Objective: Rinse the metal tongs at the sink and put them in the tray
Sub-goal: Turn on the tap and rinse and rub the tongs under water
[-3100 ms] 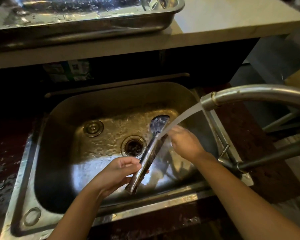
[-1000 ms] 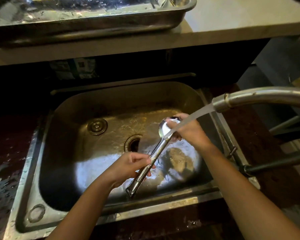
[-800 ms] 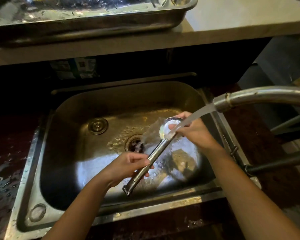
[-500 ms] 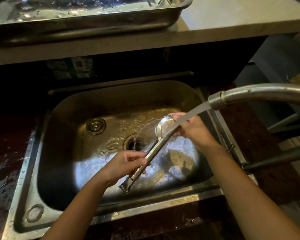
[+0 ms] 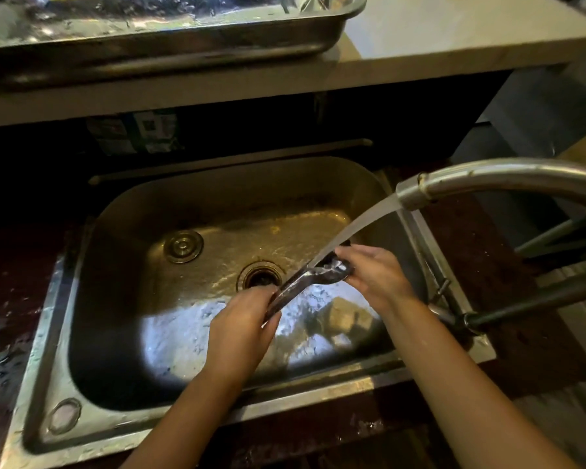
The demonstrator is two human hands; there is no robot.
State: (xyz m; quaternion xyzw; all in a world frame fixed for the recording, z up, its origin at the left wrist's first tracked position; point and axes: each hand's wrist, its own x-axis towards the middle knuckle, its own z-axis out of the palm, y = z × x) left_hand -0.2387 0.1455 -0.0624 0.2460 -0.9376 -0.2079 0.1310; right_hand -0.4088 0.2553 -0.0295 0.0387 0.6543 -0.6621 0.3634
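Tongs [image 5: 305, 280] over the sink [image 5: 65, 299], held at both ends, slanting up from lower left to upper right, above the basin floor and right of the drain [image 5: 261, 275]. Not in the tray [image 5: 170, 45], which sits well apart on the pale counter [image 5: 454, 32] at the top of view, wet and glinting inside.

From the left: dark wet worktop [image 5: 11, 292] beside the sink rim, with a hole cover [image 5: 63, 414] at the near left corner of the rim. On the basin floor, a round plug [image 5: 182, 246] left of the drain, apart from it. Near the basin middle, left hand [image 5: 242, 328] closed around the lower handle end of the tongs, fingers curled over the metal, back of the hand up. Tongs' arms pressed close together along their length; blurred, so no finer detail. Further right, water [image 5: 356, 228] falling in an arc and striking the tongs near their head. Right hand [image 5: 374, 277] pinching the head end, fingers wrapped over it, thumb on the near side. Past that, faucet [image 5: 487, 181] curving in from the right edge, spout just above the sink's right wall. Below it, a dark hose [image 5: 538, 299] running off to the right.
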